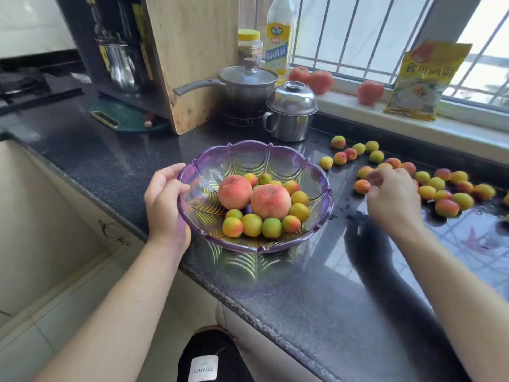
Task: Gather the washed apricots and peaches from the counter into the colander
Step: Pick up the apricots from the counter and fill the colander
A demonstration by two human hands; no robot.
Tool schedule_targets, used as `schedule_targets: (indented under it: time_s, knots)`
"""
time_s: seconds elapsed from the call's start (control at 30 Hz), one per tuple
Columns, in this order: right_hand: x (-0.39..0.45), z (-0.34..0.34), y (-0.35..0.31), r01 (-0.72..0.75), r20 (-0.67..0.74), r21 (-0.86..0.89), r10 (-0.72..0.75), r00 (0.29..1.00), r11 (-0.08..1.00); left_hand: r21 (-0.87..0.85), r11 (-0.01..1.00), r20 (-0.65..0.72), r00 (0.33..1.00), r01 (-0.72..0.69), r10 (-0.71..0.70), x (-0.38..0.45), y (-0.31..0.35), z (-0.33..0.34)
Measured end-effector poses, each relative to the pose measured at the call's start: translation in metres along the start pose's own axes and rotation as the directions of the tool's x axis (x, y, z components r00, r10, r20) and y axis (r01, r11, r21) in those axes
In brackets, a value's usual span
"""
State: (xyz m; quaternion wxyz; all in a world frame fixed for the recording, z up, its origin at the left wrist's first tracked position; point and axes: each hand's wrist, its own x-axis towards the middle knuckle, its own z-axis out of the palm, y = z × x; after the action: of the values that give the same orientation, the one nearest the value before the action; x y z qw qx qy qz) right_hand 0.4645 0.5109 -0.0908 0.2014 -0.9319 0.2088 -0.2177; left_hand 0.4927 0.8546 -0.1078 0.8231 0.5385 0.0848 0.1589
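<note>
A clear purple colander (275, 154) stands on the dark counter near its front edge. Inside lie two peaches (270, 202) and several small apricots (252, 225). My left hand (165, 201) grips the colander's left rim. Many more apricots (446, 208) lie scattered on the wet counter to the right. My right hand (392, 198) hovers over them with curled fingers, right beside one apricot (362, 186); whether the fingers hold any fruit I cannot tell, since the hand hides what is under it.
Behind the colander stand a lidded steel mug (290, 114), a pot with a glass lid (248, 84) and a leaning wooden board (190, 56). On the window sill are tomatoes (370, 92), a bottle (279, 40) and a yellow bag (424, 78). The counter edge (248, 301) runs diagonally below.
</note>
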Motion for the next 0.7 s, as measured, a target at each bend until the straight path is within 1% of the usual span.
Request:
schedule_targets:
  time_s: [0.03, 0.1, 0.33, 0.47, 0.53, 0.6, 0.67, 0.7]
  knots:
    - [0.000, 0.004, 0.007, -0.030, -0.001, -0.022, 0.030, 1.000, 0.999, -0.005, 1.000, -0.001, 1.000, 0.000, 0.000, 0.000, 0.000, 0.001]
    - [0.000, 0.008, 0.014, -0.046, 0.004, -0.057, 0.046, 0.999, 0.997, 0.000, 1.000, -0.003, 1.000, 0.000, 0.000, 0.000, 0.001, 0.000]
    - [0.013, 0.023, 0.005, 0.110, 0.098, -0.224, -0.090, 0.991, 0.968, 0.020, 1.000, -0.003, 1.000, 0.013, -0.013, -0.002, 0.003, 0.000]
    - [0.009, 0.025, 0.004, 0.144, 0.075, -0.213, -0.131, 0.989, 0.966, 0.053, 0.999, 0.001, 1.000, 0.006, -0.007, -0.002, 0.003, -0.001]
    - [0.006, 0.020, 0.002, 0.141, 0.032, -0.129, -0.138, 0.990, 0.982, 0.058, 0.998, 0.000, 1.000, 0.007, -0.007, -0.002, 0.003, -0.001]
    - [0.005, 0.009, -0.008, 0.133, 0.005, 0.062, -0.134, 0.991, 0.989, 0.051, 0.999, -0.001, 1.000, 0.009, -0.009, -0.001, 0.003, -0.001]
    - [0.003, -0.008, -0.026, 0.098, 0.052, 0.278, -0.117, 0.992, 0.956, 0.051, 0.999, -0.002, 1.000, 0.009, -0.009, -0.001, 0.002, -0.001]
    - [0.000, -0.018, -0.036, 0.071, 0.102, 0.368, -0.117, 0.988, 0.927, 0.052, 0.999, -0.003, 1.000, 0.007, -0.007, -0.002, 0.002, -0.001]
